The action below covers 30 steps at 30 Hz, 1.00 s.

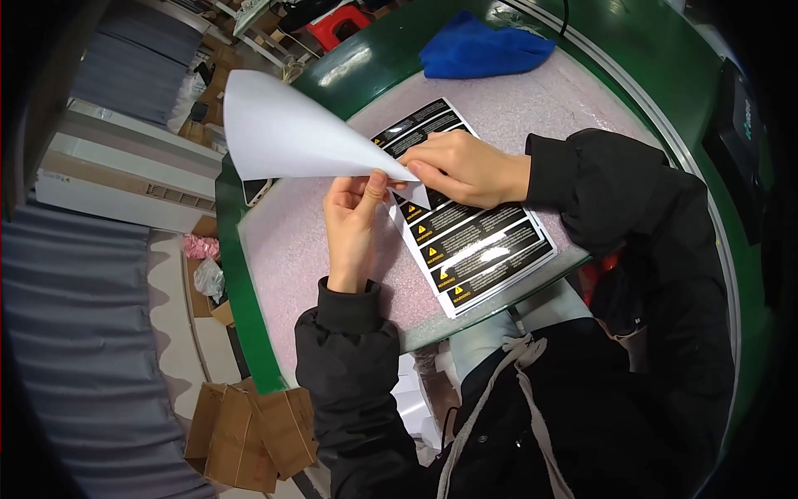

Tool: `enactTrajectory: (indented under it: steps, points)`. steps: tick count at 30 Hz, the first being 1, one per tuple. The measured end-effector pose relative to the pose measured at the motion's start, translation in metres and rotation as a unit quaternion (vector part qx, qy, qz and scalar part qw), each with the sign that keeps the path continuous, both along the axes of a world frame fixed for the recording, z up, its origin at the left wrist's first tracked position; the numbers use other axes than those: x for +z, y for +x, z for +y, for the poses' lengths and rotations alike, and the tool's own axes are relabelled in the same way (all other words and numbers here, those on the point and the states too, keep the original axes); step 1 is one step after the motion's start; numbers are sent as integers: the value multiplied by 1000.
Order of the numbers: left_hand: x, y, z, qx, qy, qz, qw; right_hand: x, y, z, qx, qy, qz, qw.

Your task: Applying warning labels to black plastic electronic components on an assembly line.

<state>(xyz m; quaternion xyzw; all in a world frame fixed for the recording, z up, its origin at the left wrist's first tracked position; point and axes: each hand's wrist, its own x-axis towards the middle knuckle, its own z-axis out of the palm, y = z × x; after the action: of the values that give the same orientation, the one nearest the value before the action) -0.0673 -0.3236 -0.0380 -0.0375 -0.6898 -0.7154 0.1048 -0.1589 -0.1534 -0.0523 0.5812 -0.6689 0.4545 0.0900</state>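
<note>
Label sheets (pixel 486 258), black: lying flat; white sheet (pixel 291 133): curling up over the label sheets' left edge; left hand (pixel 352 223): pinching its lower edge, left of the label sheets; right hand (pixel 465 169): pinching its tip, above the label sheets; lifting seemingly progressing partway, full separation not showing

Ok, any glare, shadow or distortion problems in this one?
Head view: white glare washes out patches of the glossy black-and-yellow label sheets; head view: a soft shadow falls on the pinkish translucent mat beside the left hand; head view: the dark green table has bowed edges, and the corners go black.
</note>
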Motion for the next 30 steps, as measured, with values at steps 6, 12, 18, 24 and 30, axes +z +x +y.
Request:
enactTrajectory:
  steps: [6,12,18,24,30]
  points:
    - [3,1,4,-8,64,-9,998,0,-1,1,-9,11,-27,1000]
    - [7,1,5,-36,100,-27,994,1,-1,2,-4,16,-25,1000]
    - [12,2,6,-52,91,-50,993,-1,-2,0,-15,-3,-1,1000]
    - [14,6,12,-17,-36,-79,996,-2,-2,-2,-15,-19,16,1000]
    - [9,5,11,-12,-68,-74,995,-1,-1,-3,-17,-32,18,999]
